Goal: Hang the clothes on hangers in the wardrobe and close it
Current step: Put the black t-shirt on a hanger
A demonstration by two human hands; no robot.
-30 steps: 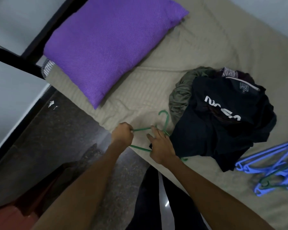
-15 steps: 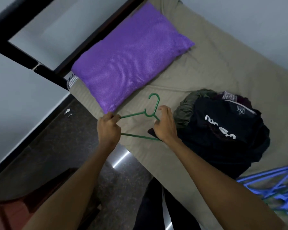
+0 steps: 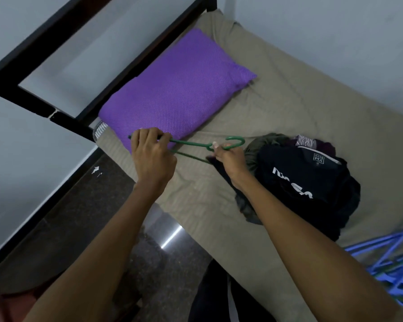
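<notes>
**Green hanger held over the bed's near edge**

Item 1: green hanger (image 3: 191, 145), one. Held in the air between both hands above the near edge of the bed (image 3: 289, 108), just in front of the purple pillow (image 3: 172, 89). Hook points right, toward the clothes.

Grip: left hand (image 3: 153, 159) has its fingers curled round the hanger's left end, back of the hand toward the camera. Right hand (image 3: 229, 156) pinches the neck just below the hook, and a dark garment (image 3: 221, 169) hangs from under the same hand; whether the fingers hold that cloth cannot be told.

Item 2: pile of clothes (image 3: 307, 182), one heap, on the bed to the right of the right hand; top piece is a dark shirt with white lettering. Count of garments cannot be told.

Item 3: blue hangers (image 3: 393, 263), a tangled bunch at the bed's right edge, partly cut off; count unclear.

Item 4: purple pillow, one, at the head end against the black bed frame (image 3: 63, 119).

Both forearms reach forward from the bottom edge, bare.
</notes>
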